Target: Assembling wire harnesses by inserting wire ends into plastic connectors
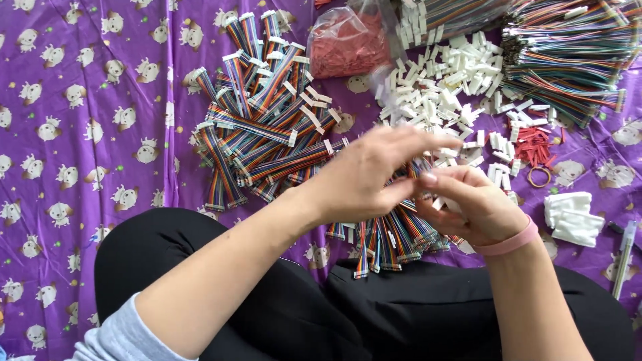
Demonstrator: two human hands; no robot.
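Observation:
My left hand (368, 174) and my right hand (475, 204) meet above my lap, fingers together on a short rainbow ribbon cable (420, 168) that is mostly hidden between them. The left hand's fingers are blurred and stretched over the right hand. A pink band sits on my right wrist. Just below the hands lies a fan of finished rainbow ribbon cables (391, 237). A larger heap of such cables with white connectors (261, 113) lies beyond my left hand.
Loose white plastic connectors (445, 87) are heaped at the back, next to a clear bag of red pieces (344, 43) and bundles of long coloured wires (568, 53). Red bits (535, 144), a rubber band (539, 176), white blocks (572, 217) and a pen (623, 257) lie right. Purple patterned cloth (80, 134) covers everything.

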